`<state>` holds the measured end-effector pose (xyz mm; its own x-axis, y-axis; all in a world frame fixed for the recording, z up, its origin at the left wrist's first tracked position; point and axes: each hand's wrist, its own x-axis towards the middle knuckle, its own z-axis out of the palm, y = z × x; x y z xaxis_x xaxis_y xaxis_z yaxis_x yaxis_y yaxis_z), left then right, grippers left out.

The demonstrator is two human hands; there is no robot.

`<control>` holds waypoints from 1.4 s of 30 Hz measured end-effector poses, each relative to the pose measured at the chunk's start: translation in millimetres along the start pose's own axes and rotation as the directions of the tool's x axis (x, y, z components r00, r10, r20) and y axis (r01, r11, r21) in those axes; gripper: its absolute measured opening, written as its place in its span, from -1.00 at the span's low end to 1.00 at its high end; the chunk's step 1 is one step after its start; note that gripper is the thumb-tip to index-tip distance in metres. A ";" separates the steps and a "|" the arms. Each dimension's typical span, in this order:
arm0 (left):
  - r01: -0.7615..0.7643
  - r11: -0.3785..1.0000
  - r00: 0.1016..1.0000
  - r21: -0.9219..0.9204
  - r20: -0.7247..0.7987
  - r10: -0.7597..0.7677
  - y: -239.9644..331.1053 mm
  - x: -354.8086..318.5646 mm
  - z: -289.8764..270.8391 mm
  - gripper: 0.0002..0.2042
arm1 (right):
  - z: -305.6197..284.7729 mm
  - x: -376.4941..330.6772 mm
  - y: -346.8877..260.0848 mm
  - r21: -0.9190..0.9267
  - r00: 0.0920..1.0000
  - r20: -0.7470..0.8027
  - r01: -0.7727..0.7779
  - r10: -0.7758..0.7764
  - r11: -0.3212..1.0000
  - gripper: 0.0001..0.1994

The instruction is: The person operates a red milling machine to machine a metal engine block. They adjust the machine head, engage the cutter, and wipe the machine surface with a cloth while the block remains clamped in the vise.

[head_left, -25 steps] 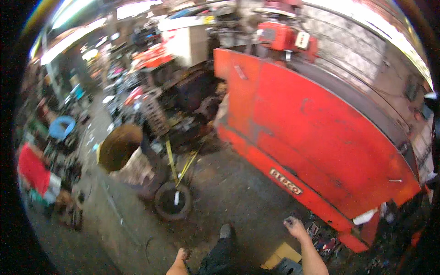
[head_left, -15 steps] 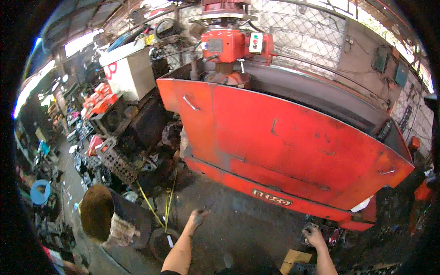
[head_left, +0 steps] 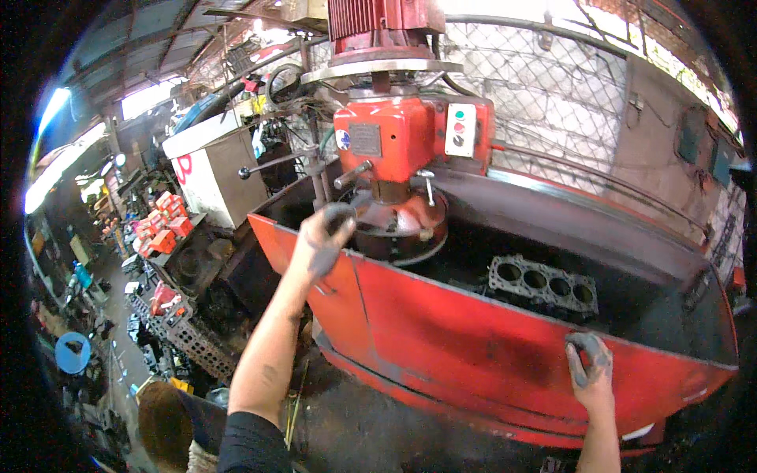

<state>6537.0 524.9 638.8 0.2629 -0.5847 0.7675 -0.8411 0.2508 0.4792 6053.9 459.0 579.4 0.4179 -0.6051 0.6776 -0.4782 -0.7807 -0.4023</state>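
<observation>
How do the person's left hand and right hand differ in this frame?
The left hand is higher in the picture, near the round wheel housing; the right hand is lower, by the front wall of the red tub. A black sleeve shows on the left arm, while the right shows only bare forearm. Both hands are ungloved and darkly smudged, with no object visible in either.

Left hand (head_left: 323, 239) extended, right hand (head_left: 590, 360) lower, smudged fingers (head_left: 342, 211) loosely bent
</observation>
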 end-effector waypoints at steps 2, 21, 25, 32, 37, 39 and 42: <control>0.081 0.996 0.997 0.038 -0.012 -0.081 -6.8 51.3 -17.0 -0.79 | 2.5 53.8 -7.4 -0.046 0.994 0.052 0.102 -0.100 0.994 -0.88; -0.322 0.870 0.939 0.373 0.011 0.343 -106.5 345.6 -64.8 -0.51 | 158.1 368.6 -109.3 -0.275 0.928 0.014 0.362 -0.373 0.891 -0.81; -0.294 0.870 0.943 0.396 -0.032 0.333 -119.3 354.4 -53.0 -0.47 | 191.7 406.0 -104.4 -0.352 0.947 -0.048 0.282 -0.318 0.893 -0.81; -0.292 0.838 0.921 0.461 -0.100 0.377 -123.8 354.5 -46.4 -0.50 | 284.2 425.7 -46.8 -0.280 0.971 0.197 -0.076 0.135 0.957 -0.51; -0.297 0.823 0.902 0.484 -0.141 0.409 -123.3 352.9 -44.5 -0.53 | 328.4 415.4 -38.6 -0.348 0.969 0.092 -0.184 0.229 0.919 -0.57; -0.299 0.843 0.903 0.448 -0.153 0.402 -122.9 352.9 -42.1 -0.55 | 322.6 439.2 -37.1 -0.115 0.978 -0.207 -0.061 0.036 0.992 -0.66; -0.322 0.823 0.870 0.468 -0.197 0.452 -126.3 353.6 -39.8 -0.57 | 308.9 511.7 -29.6 0.234 0.914 -0.311 -0.194 0.262 0.953 -0.56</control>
<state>6755.1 317.2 866.6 -0.0588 -0.2433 0.9682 -0.9981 0.0332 -0.0523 6520.5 124.2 747.9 0.0161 -0.7092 0.7049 -0.3563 -0.6628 -0.6587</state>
